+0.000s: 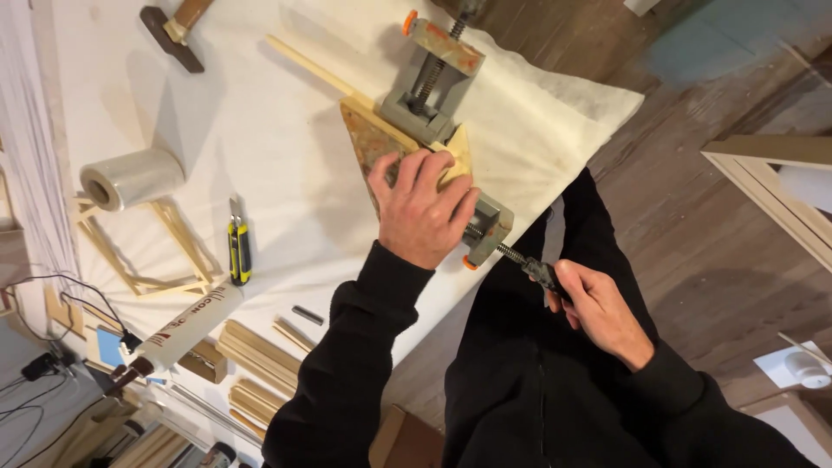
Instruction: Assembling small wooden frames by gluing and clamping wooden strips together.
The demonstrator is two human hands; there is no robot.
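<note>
Left hand [422,211] pressed flat on wooden strip [458,152], steadying it in corner clamp [433,95]; right hand [594,308] clenched around screw handle [544,276].

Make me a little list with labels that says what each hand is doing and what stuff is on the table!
Left hand: pressing down on a wooden piece in the corner clamp
Right hand: gripping the clamp's screw handle
Table: covered with white cloth
Nearby: plastic film roll, yellow utility knife, white glue tube, hammer, wooden frame
Sleeves: black
</note>
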